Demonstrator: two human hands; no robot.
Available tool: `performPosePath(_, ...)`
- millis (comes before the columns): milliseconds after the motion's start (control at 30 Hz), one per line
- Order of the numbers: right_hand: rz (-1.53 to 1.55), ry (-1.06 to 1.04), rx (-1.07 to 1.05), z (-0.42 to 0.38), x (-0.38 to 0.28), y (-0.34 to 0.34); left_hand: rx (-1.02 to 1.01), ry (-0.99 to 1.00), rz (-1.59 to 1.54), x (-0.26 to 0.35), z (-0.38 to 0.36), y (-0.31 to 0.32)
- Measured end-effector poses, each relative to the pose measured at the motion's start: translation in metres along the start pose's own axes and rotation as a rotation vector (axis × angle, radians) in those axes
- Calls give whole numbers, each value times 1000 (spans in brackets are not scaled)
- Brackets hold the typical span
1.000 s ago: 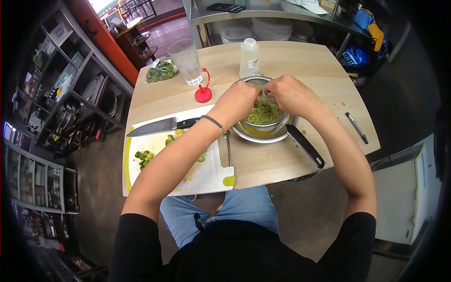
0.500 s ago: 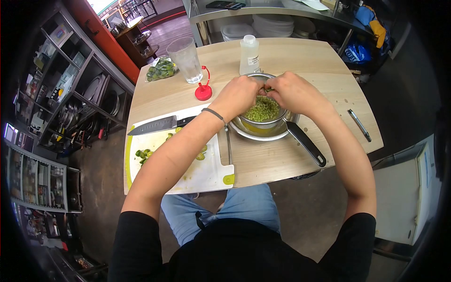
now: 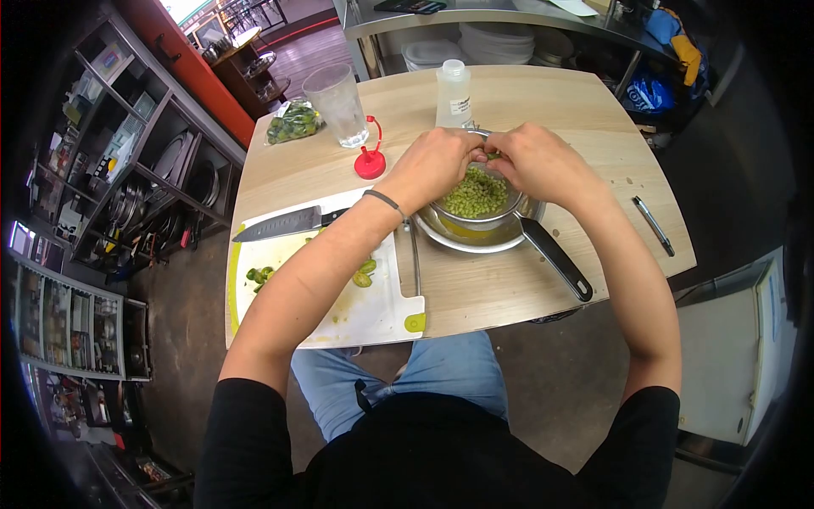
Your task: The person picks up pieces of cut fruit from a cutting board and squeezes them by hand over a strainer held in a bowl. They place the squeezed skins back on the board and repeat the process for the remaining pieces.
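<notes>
My left hand (image 3: 434, 163) and my right hand (image 3: 536, 161) meet above the far side of a strainer, fingers pinched together around a small green piece that is mostly hidden. Small green bits (image 3: 476, 193) lie in the strainer, which rests over a metal bowl (image 3: 462, 246) with yellowish liquid in it. The strainer's black handle (image 3: 555, 259) points toward the near right. Left of the bowl, cut green citrus pieces (image 3: 364, 273) and a knife (image 3: 280, 224) lie on a white cutting board (image 3: 373, 314), partly covered by my left forearm.
Behind my hands stands a squeeze bottle (image 3: 454, 97). A red cap (image 3: 370, 164), a clear plastic cup (image 3: 339, 106) and a bag of green citrus (image 3: 294, 122) are at the back left. A pen (image 3: 653, 226) lies on the right of the table (image 3: 551, 93).
The view has shifted slightly. Both hands remain together over the strainer, with their fingers moved a little and a bit of green now showing between them.
</notes>
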State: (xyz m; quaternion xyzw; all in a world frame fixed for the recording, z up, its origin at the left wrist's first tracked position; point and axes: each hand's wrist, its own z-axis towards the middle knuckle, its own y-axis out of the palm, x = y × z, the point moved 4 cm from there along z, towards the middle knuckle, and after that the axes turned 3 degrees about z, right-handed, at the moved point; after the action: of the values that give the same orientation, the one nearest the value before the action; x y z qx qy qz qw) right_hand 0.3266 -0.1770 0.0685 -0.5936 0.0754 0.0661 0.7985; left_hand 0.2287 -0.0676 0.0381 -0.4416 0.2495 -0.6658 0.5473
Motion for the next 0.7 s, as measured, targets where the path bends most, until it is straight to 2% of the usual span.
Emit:
performPosePath(67,-7,18,11,-1,0,-1,-18,42,-81,-2,1,-1)
performPosePath(167,3,-12,25,-2,1,-1,-57,104,-46,0,0,-4)
performPosePath(200,-15,-10,-5,-2,2,1,-58,103,-46,2,0,-7)
performPosePath(267,-33,-9,-37,-1,3,3,-183,34,40,4,-3,-9)
performPosePath(400,-49,-5,-26,-2,2,9,-234,4,91,1,-5,-7)
performPosePath(700,-93,34,-74,-5,-1,18,-230,20,171,-6,-6,4)
